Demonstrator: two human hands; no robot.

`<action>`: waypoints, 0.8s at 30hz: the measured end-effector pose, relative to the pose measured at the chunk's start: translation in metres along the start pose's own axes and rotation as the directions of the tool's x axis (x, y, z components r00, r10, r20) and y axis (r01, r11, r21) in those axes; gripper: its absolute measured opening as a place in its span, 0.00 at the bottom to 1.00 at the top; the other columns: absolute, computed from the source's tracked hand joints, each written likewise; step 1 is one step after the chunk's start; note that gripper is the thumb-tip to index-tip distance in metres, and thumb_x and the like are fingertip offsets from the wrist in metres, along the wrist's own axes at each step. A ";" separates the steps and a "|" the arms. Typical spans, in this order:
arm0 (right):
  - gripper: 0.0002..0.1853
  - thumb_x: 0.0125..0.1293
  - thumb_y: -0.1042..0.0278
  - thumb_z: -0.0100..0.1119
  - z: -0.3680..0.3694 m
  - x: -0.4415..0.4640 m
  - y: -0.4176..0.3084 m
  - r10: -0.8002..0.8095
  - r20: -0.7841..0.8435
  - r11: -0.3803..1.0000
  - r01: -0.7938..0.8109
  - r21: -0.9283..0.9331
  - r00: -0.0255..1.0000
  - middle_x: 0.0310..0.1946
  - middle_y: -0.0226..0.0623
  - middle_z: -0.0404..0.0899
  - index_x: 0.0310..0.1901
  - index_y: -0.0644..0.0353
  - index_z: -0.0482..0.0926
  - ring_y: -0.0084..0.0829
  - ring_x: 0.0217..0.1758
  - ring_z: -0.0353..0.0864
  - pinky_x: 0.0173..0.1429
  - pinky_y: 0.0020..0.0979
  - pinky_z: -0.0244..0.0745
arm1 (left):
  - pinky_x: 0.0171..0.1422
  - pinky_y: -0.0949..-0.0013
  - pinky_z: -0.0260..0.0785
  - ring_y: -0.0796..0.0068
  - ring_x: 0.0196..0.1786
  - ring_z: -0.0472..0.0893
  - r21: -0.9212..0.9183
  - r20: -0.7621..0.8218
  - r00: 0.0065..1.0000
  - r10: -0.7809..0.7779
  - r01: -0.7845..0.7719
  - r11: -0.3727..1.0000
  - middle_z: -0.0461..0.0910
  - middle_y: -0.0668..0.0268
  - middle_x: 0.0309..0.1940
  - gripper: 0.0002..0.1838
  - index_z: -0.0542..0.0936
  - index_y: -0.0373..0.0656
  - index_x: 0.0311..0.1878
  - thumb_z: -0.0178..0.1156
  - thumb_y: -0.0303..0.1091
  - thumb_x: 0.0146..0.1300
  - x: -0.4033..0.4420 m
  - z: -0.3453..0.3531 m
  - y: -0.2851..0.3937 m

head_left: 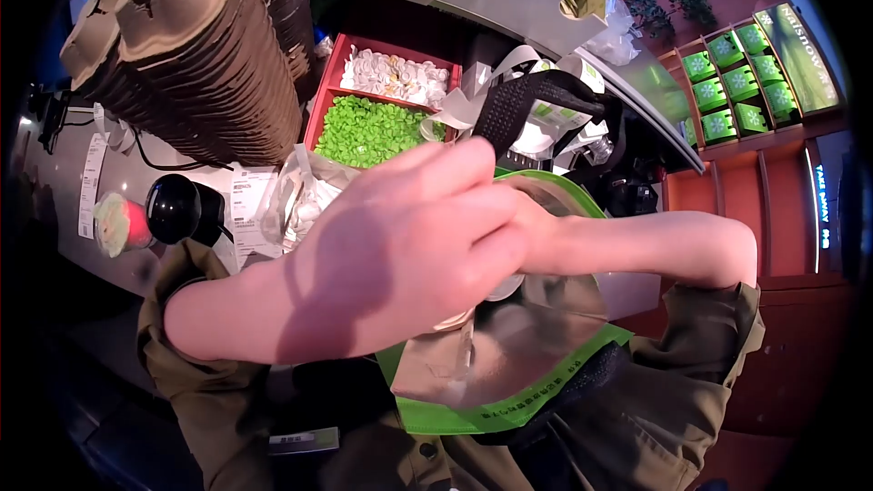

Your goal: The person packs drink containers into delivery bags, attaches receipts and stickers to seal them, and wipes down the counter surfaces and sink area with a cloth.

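My left hand (pixel 409 227) is in the foreground with its fingers curled; whatever they grip, if anything, is hidden. Behind it, my right hand (pixel 532 229) is mostly covered, so its fingers do not show. Under both hands stands a green bag (pixel 427 420) with a shiny silver lining, its mouth open towards me. A round, pale lid-like thing (pixel 506 288) shows partly inside it. A black strap handle (pixel 518 102) arches up on the bag's far side, close to my left fingers.
Tall stacks of brown cardboard cup carriers (pixel 209 64) rise at the left. Beyond the bag is a red divided box (pixel 314 118) with green and white small packets. A cup with a pink-red drink (pixel 135 224), a black rounded device (pixel 175 207) and printed receipts (pixel 247 205) lie left. Green boxes fill shelves (pixel 727 84) at right.
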State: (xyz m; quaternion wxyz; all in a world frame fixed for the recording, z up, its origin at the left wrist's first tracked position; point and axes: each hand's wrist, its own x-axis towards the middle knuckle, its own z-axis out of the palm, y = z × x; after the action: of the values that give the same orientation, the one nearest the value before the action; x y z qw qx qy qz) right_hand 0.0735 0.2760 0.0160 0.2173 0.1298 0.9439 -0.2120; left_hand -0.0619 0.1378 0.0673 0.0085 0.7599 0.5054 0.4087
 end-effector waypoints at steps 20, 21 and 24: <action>0.25 0.50 0.83 0.51 -0.029 -0.195 0.100 0.342 -0.786 0.938 -0.129 0.323 0.516 0.36 0.34 0.78 0.53 0.61 0.68 0.29 0.41 0.78 0.45 0.27 0.71 | 0.39 0.65 0.67 0.61 0.34 0.74 0.119 -0.090 0.990 -0.113 0.123 0.985 0.76 0.61 0.27 0.10 0.77 0.37 0.32 0.60 0.21 0.42 0.021 -0.027 0.006; 0.27 0.51 0.82 0.53 -0.018 -0.194 0.101 0.411 -0.753 0.906 -0.142 0.398 0.514 0.38 0.36 0.79 0.56 0.60 0.65 0.32 0.43 0.79 0.45 0.29 0.71 | 0.40 0.63 0.67 0.59 0.35 0.73 0.146 -0.109 0.986 -0.126 0.141 0.979 0.75 0.60 0.28 0.11 0.77 0.37 0.33 0.60 0.21 0.42 0.022 -0.027 0.007; 0.13 0.54 0.75 0.60 -0.011 -0.202 0.104 0.696 -0.426 0.718 -0.574 0.393 0.579 0.35 0.44 0.78 0.41 0.66 0.73 0.31 0.31 0.80 0.39 0.29 0.72 | 0.58 0.57 0.58 0.49 0.53 0.67 -0.175 0.009 0.982 -0.187 0.186 0.967 0.67 0.47 0.50 0.31 0.69 0.40 0.47 0.71 0.37 0.38 -0.003 -0.034 0.004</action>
State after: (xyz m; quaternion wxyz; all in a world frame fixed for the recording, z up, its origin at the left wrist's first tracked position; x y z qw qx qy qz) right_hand 0.2803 0.3413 0.0833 -0.0149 0.5377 0.8252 -0.1724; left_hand -0.0807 0.1194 0.0901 0.1116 0.7038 0.5368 0.4517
